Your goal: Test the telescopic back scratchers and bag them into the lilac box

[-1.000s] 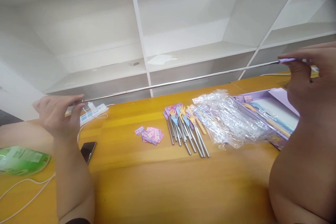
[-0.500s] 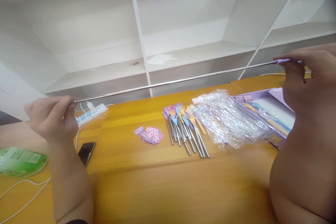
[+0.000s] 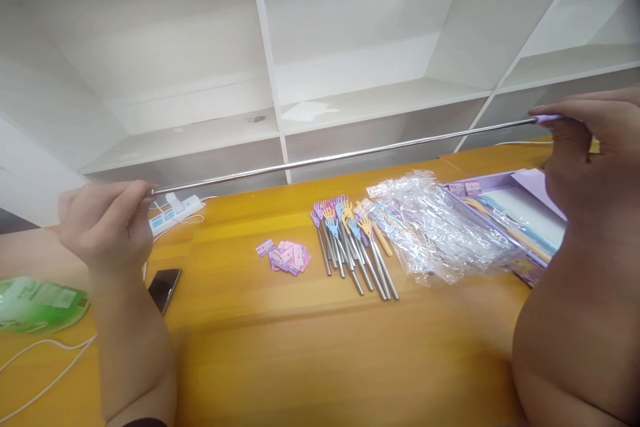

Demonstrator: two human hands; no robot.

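A telescopic back scratcher, drawn out to a long thin metal rod, stretches across the view above the table. Its left end is gripped in my left hand, fingers closed. My right hand pinches the purple end, most of which is covered by the fingers. Below the rod lies a pile of collapsed back scratchers, with small purple, yellow, blue and pink hand-shaped heads and metal shafts. Left of the pile are several small pink and purple cards.
Crumpled clear plastic bags lie right of the pile, beside a purple box with more pieces inside. A power strip, a phone, a green packet and white cables are at left. White shelves rise behind.
Both hands have shifted slightly to the right with the extended back scratcher still held between them. Things on the table stay where they were.
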